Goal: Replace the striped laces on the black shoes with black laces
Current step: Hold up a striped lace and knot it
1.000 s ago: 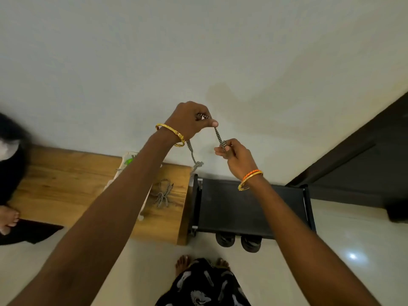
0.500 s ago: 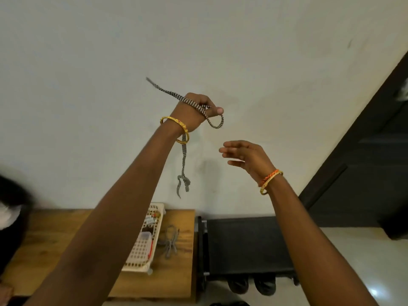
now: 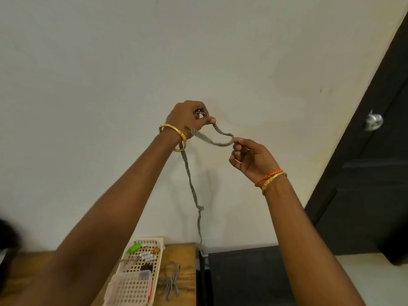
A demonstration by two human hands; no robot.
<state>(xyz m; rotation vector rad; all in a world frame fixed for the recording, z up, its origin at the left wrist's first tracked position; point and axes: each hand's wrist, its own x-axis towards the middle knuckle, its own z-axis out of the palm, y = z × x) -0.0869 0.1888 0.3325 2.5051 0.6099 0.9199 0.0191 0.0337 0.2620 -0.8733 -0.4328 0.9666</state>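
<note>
Both hands are raised in front of a pale wall (image 3: 110,85). The left hand (image 3: 187,118) grasps the striped lace (image 3: 212,140), with its fingers (image 3: 204,109) curled round a bunched portion and the thumb pressed against it. The right hand (image 3: 251,157) pinches the far end of a short loop of the same lace between thumb and fingertips (image 3: 237,141); the remaining fingers are curled. Between the two sets of fingers the lace sags in a shallow loop whose long axis runs roughly level, left to right. Below the left fingers the free length hangs nearly straight down past the wrist, carries one small knot (image 3: 199,208) partway along, and points toward the tabletop (image 3: 183,257). Half a second earlier the right hand was released and apart from the lace, and one lace end stuck up and to the left above the left fingers; the right fingers have since closed on the loop. Well below the fingers, on the wooden tabletop, a cream perforated basket (image 3: 132,286) stands just beside a second striped lace (image 3: 170,281), which lies bundled. A black rack (image 3: 242,277) stands beside the tabletop, and a dark door (image 3: 364,173) lies beyond the right fingers.
</note>
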